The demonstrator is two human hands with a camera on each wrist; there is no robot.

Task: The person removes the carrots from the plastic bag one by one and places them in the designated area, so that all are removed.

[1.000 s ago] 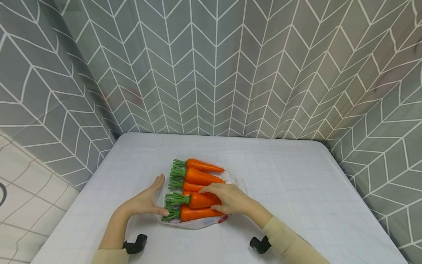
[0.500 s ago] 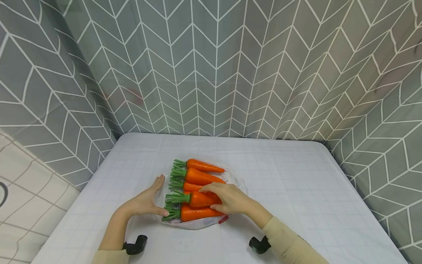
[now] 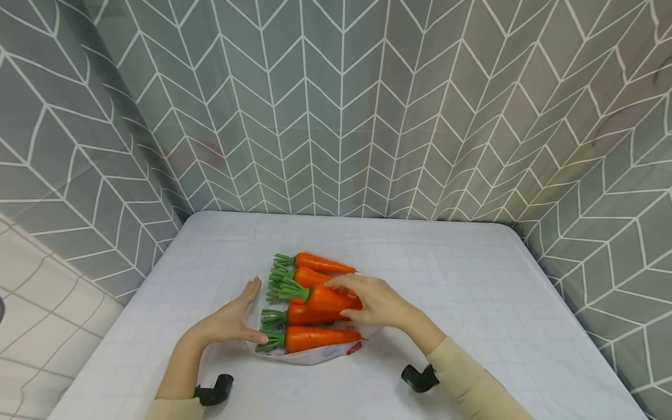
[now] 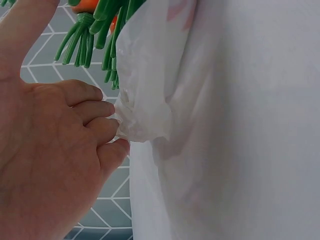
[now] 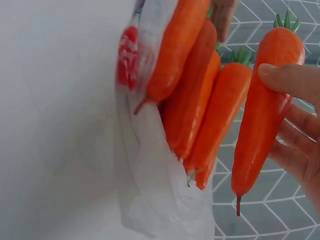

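My right hand (image 3: pixel 375 300) grips an orange carrot (image 3: pixel 328 298) with green stem stubs, thumb on one side and fingers on the other. In the right wrist view the held carrot (image 5: pixel 250 145) is lifted away from the others, its thin tip pointing down. Several more carrots (image 3: pixel 317 338) lie side by side on a white plastic bag (image 3: pixel 310 357), greens toward the left. At the bag's left side is my left hand (image 3: pixel 226 321), thumb spread from the fingers and near the closest carrot's greens. In the left wrist view its fingertips touch the crumpled bag edge (image 4: pixel 142 120).
The bag lies on a table with a white cloth (image 3: pixel 472 291). Grey curtains (image 3: pixel 336 116) with white chevron lines stand behind and at both sides. A black wrist device (image 3: pixel 215 389) is on each forearm.
My right hand has lifted the carrot that lay over the near ones and moved it away from me and slightly right. More of the nearest carrots now shows. The left hand has stayed in place.
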